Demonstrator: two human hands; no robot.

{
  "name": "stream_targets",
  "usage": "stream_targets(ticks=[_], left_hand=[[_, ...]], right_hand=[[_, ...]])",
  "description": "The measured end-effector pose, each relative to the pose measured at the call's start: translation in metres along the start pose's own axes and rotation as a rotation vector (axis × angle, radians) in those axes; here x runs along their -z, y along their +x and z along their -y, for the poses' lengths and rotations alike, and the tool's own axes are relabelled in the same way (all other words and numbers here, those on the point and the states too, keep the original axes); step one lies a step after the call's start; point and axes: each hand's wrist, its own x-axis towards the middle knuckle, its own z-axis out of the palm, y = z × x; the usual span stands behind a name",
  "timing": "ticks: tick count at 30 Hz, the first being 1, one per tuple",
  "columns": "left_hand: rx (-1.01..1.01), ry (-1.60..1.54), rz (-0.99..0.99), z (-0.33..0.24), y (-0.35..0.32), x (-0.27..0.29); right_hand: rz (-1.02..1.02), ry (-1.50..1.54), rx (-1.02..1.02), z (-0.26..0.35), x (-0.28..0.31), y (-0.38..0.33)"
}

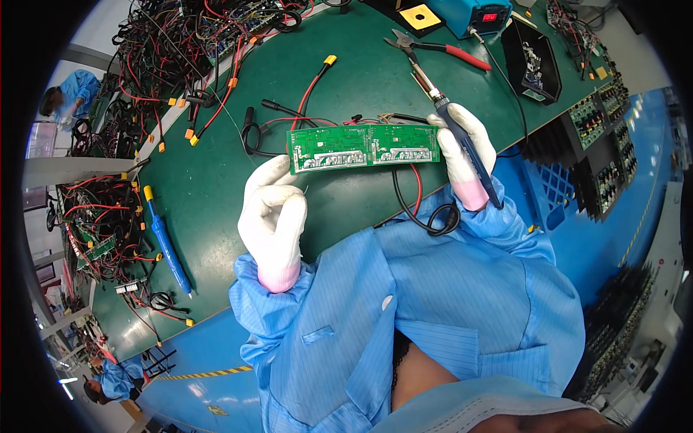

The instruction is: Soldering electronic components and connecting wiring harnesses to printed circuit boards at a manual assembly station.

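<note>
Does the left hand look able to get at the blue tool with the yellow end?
Probably yes: the blue tool lies left of the left hand, with nothing visible between them on the green tabletop, though the hand would likely first have to release the green circuit board.

A long green circuit board (370,141) is being held toward twelve o'clock by the left hand (271,216), its length running nine to three, two silvery strips showing along its six-o'clock edge. A dark-blue soldering iron (462,143) is slanting in the right hand (482,138) at two o'clock, its tip pointing toward eleven.
</note>
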Motion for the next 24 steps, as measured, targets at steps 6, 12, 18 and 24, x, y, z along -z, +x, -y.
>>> stream_targets(ticks=[6, 12, 18, 24], left_hand=[[-0.022, 0.108, -0.015, 0.002, -0.001, 0.002], [-0.383, 0.893, -0.04, -0.016, 0.003, -0.007], [-0.529, 0.777, 0.259, -0.006, 0.016, -0.072], [-0.511, 0.938, 0.265, -0.012, 0.029, -0.084]], right_hand=[[0.032, 0.001, -0.015, 0.003, -0.002, 0.004], [0.192, -0.034, 0.033, 0.014, -0.002, 0.022], [0.194, -0.107, 0.042, 0.017, -0.002, 0.023], [-0.008, 0.082, -0.18, 0.051, 0.018, 0.007]])
